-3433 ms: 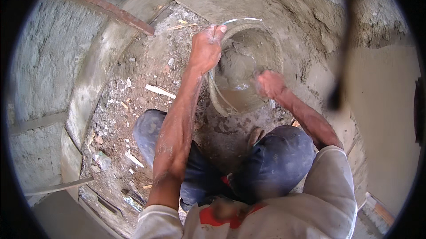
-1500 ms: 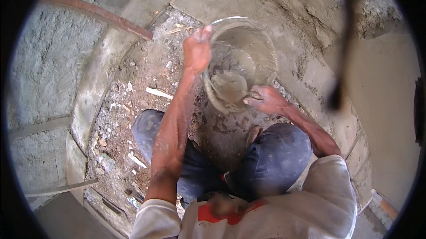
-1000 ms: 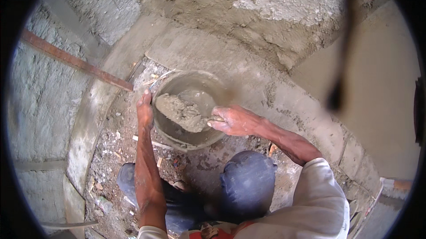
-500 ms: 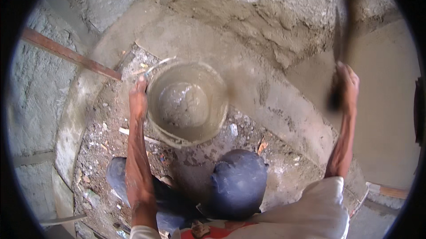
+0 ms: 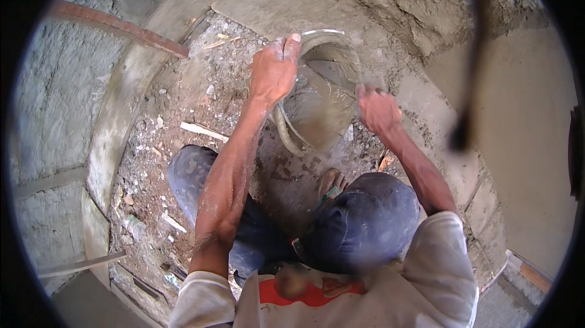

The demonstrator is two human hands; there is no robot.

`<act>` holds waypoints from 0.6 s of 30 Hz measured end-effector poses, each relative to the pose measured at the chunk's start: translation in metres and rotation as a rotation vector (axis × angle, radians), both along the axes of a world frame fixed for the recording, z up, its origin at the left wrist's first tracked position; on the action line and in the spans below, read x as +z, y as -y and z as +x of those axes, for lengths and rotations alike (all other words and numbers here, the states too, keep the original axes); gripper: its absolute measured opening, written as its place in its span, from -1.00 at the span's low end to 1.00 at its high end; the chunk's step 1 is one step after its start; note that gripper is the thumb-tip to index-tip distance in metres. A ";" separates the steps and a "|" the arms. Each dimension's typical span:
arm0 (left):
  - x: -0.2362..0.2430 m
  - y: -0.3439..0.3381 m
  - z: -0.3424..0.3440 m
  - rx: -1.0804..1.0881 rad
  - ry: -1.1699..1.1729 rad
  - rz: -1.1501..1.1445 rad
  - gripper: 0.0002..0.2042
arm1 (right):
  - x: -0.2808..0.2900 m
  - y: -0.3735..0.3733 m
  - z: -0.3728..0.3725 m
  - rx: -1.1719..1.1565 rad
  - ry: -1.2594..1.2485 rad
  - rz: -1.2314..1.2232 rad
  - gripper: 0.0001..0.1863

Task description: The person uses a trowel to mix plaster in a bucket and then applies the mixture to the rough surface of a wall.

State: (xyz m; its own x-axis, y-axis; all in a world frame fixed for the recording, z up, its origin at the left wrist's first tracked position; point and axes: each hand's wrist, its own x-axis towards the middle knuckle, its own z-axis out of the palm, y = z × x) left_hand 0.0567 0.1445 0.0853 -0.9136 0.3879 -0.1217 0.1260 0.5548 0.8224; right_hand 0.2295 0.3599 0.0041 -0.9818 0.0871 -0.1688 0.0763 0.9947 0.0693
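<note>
The round bucket (image 5: 342,54), seemingly tipped toward the person, stands on the rubble-strewn ground (image 5: 177,87) beyond the knees. Loaded with wet mortar (image 5: 322,105), it is probably heavy, its coated rim slippery; the upper edge or thin pale handle (image 5: 323,31) offers the likeliest hold. It looks grey and smeared throughout, the contents glossy. The left hand's (image 5: 272,69) fingers clench its left edge; the right hand's (image 5: 379,109) curl beside the opposite rim, blur hiding whether they grip anything.
</note>
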 end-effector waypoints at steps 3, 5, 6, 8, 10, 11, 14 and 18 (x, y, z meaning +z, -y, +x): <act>-0.001 0.007 0.007 -0.011 -0.046 0.068 -0.45 | -0.028 -0.005 -0.016 0.145 0.213 -0.087 -0.73; -0.004 0.009 0.010 0.004 -0.091 0.115 -0.48 | -0.041 0.001 -0.016 0.223 0.227 -0.160 -0.73; -0.006 0.011 0.011 0.016 -0.103 0.117 -0.49 | -0.038 0.016 -0.013 0.243 0.176 -0.184 -0.73; -0.010 0.011 0.012 0.034 -0.116 0.132 -0.50 | -0.033 0.031 -0.010 0.237 0.131 -0.218 -0.72; -0.014 0.008 0.011 0.046 -0.118 0.155 -0.51 | -0.031 0.037 -0.007 0.187 0.145 -0.239 -0.70; -0.012 0.003 0.012 0.055 -0.116 0.132 -0.51 | -0.032 0.036 -0.003 0.229 0.138 -0.240 -0.70; -0.007 -0.005 0.012 0.065 -0.097 0.100 -0.52 | -0.044 0.041 0.002 0.299 0.118 -0.304 -0.67; -0.014 -0.004 0.008 0.052 -0.120 0.110 -0.51 | -0.035 0.062 -0.007 0.162 0.190 -0.528 -0.63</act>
